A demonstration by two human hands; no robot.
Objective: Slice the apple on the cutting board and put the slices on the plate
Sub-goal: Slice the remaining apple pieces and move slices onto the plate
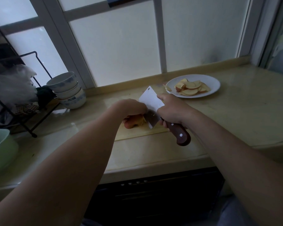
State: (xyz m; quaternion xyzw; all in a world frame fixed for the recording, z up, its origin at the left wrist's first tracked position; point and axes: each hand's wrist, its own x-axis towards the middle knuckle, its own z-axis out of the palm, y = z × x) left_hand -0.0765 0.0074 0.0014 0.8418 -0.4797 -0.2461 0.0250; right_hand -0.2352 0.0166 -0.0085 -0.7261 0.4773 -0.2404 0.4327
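On the cutting board [137, 134], the left grip [131, 106] is curling over the apple [134, 122] to steady it while the right grip [171, 110] is clutching the cleaver [151, 101], slicing; the plate [216, 82] beyond is holding slices [191, 89].

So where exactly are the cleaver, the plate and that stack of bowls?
cleaver [151, 101]: head view, flat of the bright blade.
plate [207, 79]: head view, bare white surface behind the slices.
stack of bowls [69, 92]: head view, side wall midway down the stack.
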